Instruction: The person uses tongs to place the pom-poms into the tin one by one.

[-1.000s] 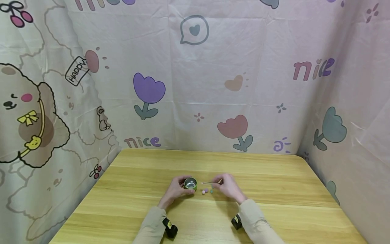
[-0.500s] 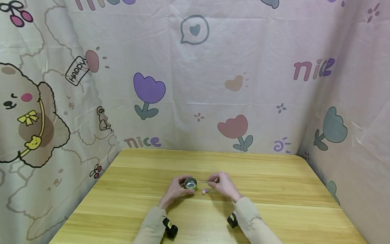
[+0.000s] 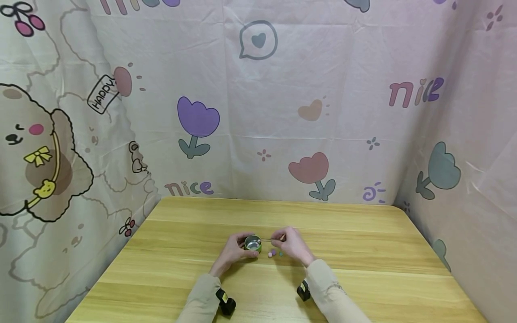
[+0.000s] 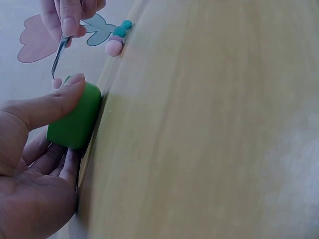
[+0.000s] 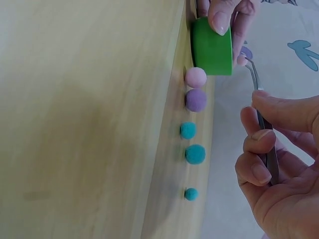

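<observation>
**At the green cup (image 5: 212,52), the tweezers (image 5: 272,167) bring a pale pink ball (image 5: 242,60) over the rim**

Near the table's middle, the cup stands with its mouth up, the left hand's (image 3: 238,247) thumb and fingers wrapped round its side. That hand and the cup have stayed put over the last second. The right hand (image 3: 295,246), fingers pinching the tweezers, has shifted leftward, so the small ball, just outside the rim half a second ago, now hangs just above the cup's mouth at the tip. For the work in hand, I judge the sideways carry all but done and the release not yet made.

Smooth and green outside, the cup has rounded edges and a shiny, silvery inside. The tweezers are slim metal, bent near the tip. Beside the cup lie a larger pink ball (image 5: 195,77), a purple ball (image 5: 195,100) and three teal balls (image 5: 195,154), all round and seemingly fuzzy. Beneath is the table (image 3: 363,246), pale with wood grain; behind hangs a lightly creased cloth (image 3: 258,98) printed with tulips.
</observation>
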A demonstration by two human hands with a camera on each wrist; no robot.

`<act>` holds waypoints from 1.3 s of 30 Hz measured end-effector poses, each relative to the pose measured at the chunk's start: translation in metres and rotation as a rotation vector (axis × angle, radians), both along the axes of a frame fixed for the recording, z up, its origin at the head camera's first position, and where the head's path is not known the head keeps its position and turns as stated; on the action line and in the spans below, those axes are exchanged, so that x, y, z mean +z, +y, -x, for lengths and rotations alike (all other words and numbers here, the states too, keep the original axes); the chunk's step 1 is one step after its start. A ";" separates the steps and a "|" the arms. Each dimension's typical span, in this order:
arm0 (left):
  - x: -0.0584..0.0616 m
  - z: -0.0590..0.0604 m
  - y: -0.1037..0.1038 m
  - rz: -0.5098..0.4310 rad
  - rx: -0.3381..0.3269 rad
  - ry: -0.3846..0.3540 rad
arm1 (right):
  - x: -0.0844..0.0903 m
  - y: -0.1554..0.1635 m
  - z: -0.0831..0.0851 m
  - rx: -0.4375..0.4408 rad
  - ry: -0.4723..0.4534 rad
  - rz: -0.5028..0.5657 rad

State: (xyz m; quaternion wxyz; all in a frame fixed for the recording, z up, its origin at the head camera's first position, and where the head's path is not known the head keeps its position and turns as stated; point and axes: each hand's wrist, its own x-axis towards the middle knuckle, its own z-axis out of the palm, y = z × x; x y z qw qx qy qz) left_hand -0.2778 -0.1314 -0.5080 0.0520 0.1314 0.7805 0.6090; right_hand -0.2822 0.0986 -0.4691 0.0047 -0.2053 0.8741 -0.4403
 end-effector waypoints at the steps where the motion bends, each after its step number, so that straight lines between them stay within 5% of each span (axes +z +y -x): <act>1: 0.000 0.000 0.000 0.000 0.000 0.002 | 0.000 -0.001 0.000 0.002 0.000 -0.001; 39: 0.000 0.001 0.000 -0.005 -0.001 0.005 | -0.005 0.000 -0.001 0.015 -0.005 0.013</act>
